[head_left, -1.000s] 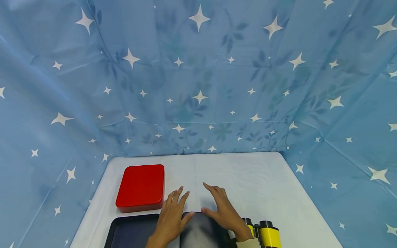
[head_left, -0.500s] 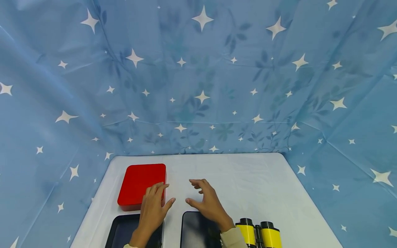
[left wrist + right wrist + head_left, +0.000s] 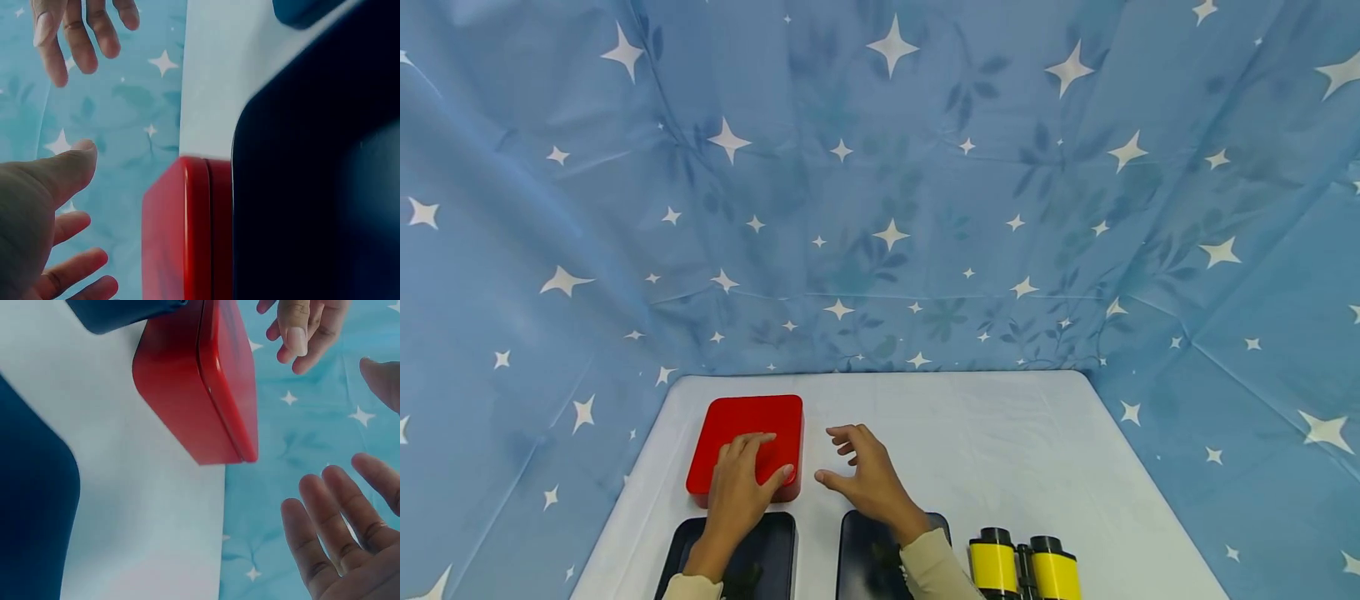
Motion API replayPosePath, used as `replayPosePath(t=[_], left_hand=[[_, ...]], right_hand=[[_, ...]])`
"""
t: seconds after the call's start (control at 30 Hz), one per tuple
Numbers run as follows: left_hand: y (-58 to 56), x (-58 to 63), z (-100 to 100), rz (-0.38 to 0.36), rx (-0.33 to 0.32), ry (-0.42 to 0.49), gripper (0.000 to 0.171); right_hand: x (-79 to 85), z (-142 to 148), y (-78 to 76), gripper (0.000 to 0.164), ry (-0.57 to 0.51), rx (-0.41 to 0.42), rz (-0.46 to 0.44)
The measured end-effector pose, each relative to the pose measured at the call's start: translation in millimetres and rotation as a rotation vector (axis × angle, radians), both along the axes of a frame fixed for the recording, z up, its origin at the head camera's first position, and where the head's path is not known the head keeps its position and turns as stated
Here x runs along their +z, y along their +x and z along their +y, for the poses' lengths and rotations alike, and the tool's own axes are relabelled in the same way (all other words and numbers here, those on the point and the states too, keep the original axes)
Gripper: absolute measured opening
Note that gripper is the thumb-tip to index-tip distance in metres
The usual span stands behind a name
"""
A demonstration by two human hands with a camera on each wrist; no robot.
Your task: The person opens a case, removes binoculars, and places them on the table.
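1. Head view: red box (image 3: 748, 421), far left of tabletop (image 3: 1000, 450); left hand (image 3: 735, 492) overlapping it, thumb parted from bent fingers; right hand (image 3: 868, 482) to its right, likewise; left tray (image 3: 777, 546), black; right tray (image 3: 863, 554), black; yellow-and-black binoculars (image 3: 992, 567), beside it.
2. Left wrist view: red box, seamed; both hands apart from it.
3. Right wrist view: red box; right hand's fingers spread.

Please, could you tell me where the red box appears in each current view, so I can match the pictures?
Head: the red box is low, left of centre, partly hidden by the left hand.
Left wrist: the red box is at the bottom, near the centre, cut off by the lower edge.
Right wrist: the red box is at the top, near the centre, cut off by the upper edge.
Shared landmark: the blue star-patterned cloth.
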State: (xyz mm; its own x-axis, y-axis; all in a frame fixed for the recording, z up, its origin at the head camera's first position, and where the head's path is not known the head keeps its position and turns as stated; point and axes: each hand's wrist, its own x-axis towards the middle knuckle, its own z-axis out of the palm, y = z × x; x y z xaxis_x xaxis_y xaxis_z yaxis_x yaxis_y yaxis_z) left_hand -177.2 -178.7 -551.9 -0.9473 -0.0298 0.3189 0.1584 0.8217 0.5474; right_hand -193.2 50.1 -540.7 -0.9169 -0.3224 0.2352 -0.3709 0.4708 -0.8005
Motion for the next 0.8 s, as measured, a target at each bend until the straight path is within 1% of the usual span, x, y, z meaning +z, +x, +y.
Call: replayPosePath(t=[0.13,0.2,0.37,0.57,0.7,0.8], left_hand=[[-4.6,-1.2,-11.6,0.006,0.017,0.010,0.065],[-6.9,-1.3,-18.0,0.008,0.024,0.013,0.064],[-13.0,-1.7,-35.7,0.003,0.051,0.014,0.066],[-22.7,2.5,-57.1,-0.003,0.075,0.015,0.071],[-28.7,4.3,-71.6,-0.037,0.087,0.012,0.076],[-32.6,2.4,-81.7,-0.068,0.084,0.016,0.078]], right_hand=[[1.1,-9.8,-5.8,0.053,-0.002,0.004,-0.018],[1.4,-15.2,-9.3,0.053,0.001,0.006,-0.020],[1.6,-30.1,-16.4,0.060,-0.003,-0.001,-0.056],[0.8,-46.6,-24.7,0.066,0.012,-0.050,-0.112],[-0.1,-55.6,-30.5,0.069,0.016,-0.061,-0.138],[-2.9,-62.0,-34.5,0.072,0.019,-0.068,-0.151]])
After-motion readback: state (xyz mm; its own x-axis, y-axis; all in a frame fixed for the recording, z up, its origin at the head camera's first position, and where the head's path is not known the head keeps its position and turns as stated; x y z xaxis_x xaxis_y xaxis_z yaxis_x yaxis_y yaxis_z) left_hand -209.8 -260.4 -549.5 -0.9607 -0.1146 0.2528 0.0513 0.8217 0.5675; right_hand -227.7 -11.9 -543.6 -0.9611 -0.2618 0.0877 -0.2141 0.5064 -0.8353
